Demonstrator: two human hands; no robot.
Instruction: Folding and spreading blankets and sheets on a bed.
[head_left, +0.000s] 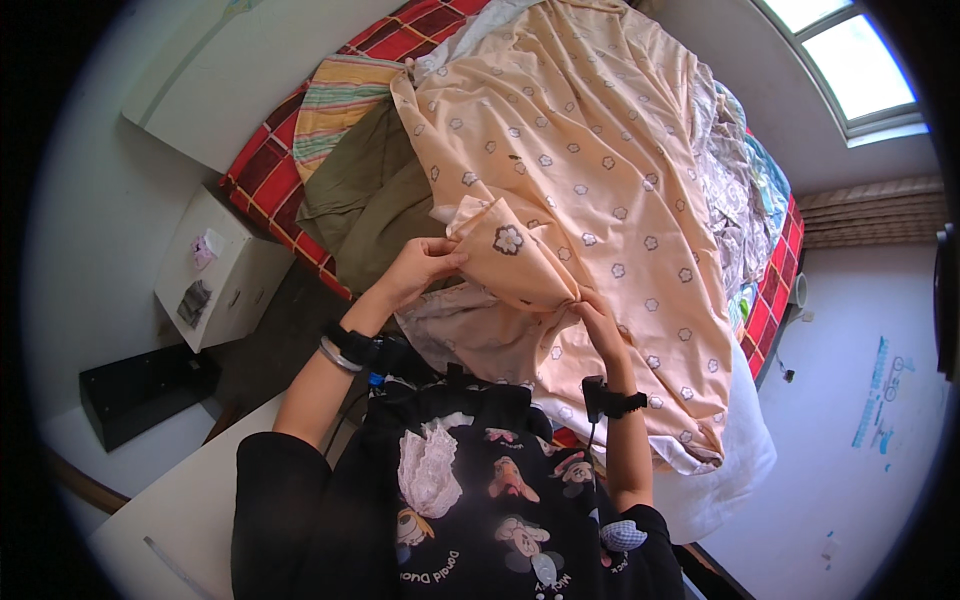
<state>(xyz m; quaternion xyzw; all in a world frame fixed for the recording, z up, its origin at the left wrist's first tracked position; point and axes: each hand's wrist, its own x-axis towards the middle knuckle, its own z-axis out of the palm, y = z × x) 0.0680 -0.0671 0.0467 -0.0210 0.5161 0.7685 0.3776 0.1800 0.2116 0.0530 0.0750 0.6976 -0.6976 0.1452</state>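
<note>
A peach bed cover (600, 210) with white flower prints lies spread and wrinkled over the bed. Close to my body, my left hand (429, 270) pinches a raised, folded corner of it between thumb and fingers. My right hand (600, 322) grips the edge of the same cover a little lower and to the right. Between both hands the cloth is lifted into a fold that shows one larger flower. Under the hands, the cover's paler underside (465, 330) hangs towards my lap. The fingertips of the right hand are partly hidden by cloth.
Beneath lie an olive cloth (367, 187), a striped cloth (341, 105), a grey patterned cloth (739, 195) and a red checked mattress (262, 165). White bedding (720, 495) hangs at the near right corner. A white bedside cabinet (225, 262) stands left; a window (855, 60) is far right.
</note>
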